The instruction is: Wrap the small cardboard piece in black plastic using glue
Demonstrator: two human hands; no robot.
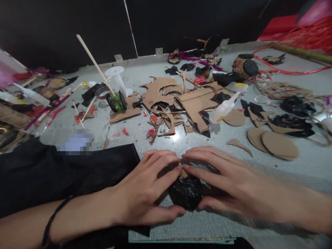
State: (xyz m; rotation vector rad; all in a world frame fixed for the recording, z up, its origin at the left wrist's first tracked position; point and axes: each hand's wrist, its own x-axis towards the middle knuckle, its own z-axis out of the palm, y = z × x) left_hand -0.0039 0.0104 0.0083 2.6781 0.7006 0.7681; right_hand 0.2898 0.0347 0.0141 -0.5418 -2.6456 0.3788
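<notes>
A round piece covered in shiny black plastic (185, 194) lies on the table in front of me, a bit of brown cardboard showing at its top. My left hand (147, 190) grips its left side, thumb at the near edge and fingertips on the top. From the right, my right hand (230, 183) holds it too, with the thumb low and the fingers pressed over the far edge. The fingertips of both hands nearly meet there and hide part of the rim. Black plastic sheeting (77, 173) spreads beside and under my left forearm.
Cardboard scraps (192, 103) litter the middle. Cardboard discs (280, 145) and a white glue bottle (225, 108) lie to the right. A green spool with a stick (118, 102) stands on cardboard at the left, by a white spool (119, 81). Red string (308, 38) is heaped far right.
</notes>
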